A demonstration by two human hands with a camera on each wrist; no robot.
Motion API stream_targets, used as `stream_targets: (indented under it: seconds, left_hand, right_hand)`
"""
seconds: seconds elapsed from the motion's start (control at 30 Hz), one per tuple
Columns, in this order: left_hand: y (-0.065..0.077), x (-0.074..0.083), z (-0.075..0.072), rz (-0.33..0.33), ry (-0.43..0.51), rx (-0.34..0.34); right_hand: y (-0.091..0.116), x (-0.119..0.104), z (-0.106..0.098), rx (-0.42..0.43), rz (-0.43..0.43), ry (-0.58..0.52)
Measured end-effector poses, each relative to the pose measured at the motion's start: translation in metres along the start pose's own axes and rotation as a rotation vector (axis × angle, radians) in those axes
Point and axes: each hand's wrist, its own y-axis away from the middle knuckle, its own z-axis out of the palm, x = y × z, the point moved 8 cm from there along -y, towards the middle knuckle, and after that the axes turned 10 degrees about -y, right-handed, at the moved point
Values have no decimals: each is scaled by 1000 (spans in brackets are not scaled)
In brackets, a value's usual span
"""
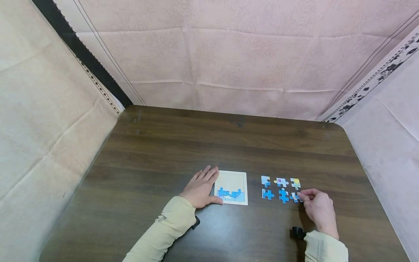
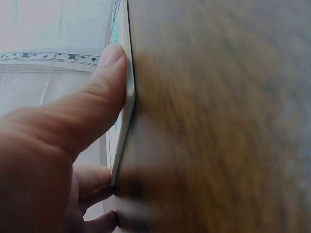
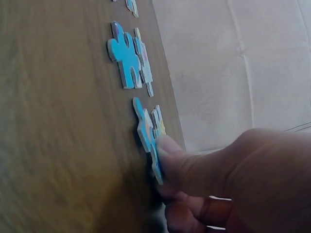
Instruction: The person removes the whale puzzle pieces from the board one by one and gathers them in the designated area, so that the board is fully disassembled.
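My left hand [image 1: 200, 189] rests along the left edge of a square puzzle board [image 1: 231, 181], fingers extended and thumb on its lower rim. Blue puzzle pieces [image 1: 240, 197] fill the bottom of the board's frame. With thumb and fingers, my right hand [image 1: 318, 207] pinches a blue and white jigsaw piece [image 1: 295, 197] at the near right corner of a group of loose pieces. In the right wrist view, the thumb covers part of this piece [image 3: 144, 131]. Just beyond it lies a yellow-patterned piece [image 1: 295, 183].
Other loose pieces lie in two rows right of the board, among them a blue one [image 1: 283, 195], a whitish one [image 1: 281, 182] and a blue and white one [image 1: 266, 181]. Pale cloth [image 1: 229, 65] hangs around the brown wooden table [image 1: 183, 145].
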Motion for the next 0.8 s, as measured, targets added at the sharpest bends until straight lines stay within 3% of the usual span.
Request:
stream_targets:
  seconds: [0.8]
  left_hand:
    - [0,0,1,-12,-6,-1]
  right_hand:
    - [3,-5,0,18,-58,32]
